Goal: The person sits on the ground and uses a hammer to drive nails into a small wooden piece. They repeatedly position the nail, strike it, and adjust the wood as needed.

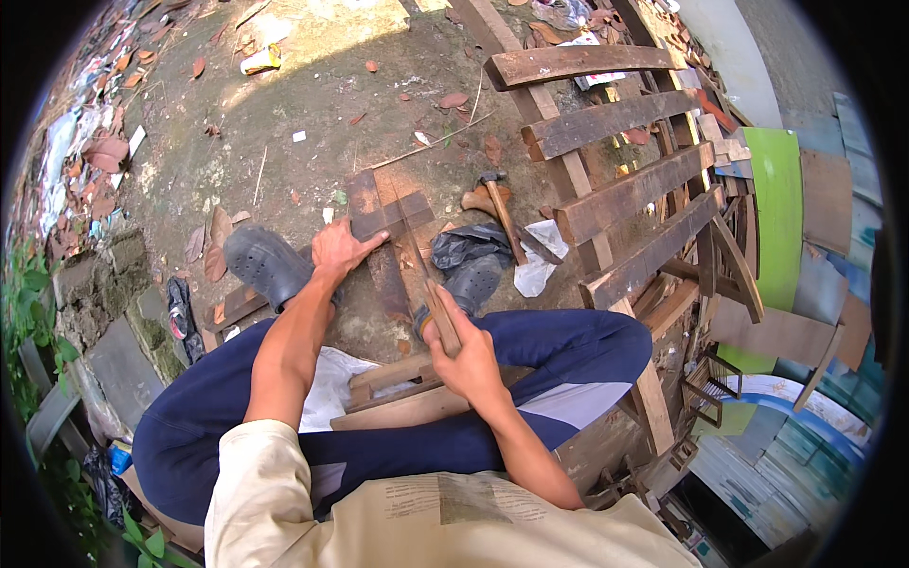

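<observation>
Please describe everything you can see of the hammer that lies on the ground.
The hammer lies flat on the bare dirt ground, beside the wooden pallet. It has a dark metal head, at its far end, and a brown wooden handle pointing toward the person. The handle's near end rests by a dark plastic bag. Neither hand touches it.

cream shirt, navy trousers, dark clogs

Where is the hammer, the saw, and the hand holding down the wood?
hammer point(499, 210), head view, on its wooden handle.
saw point(441, 317), head view, on its wooden grip.
left hand point(338, 248), head view, on the back of the hand.
</observation>
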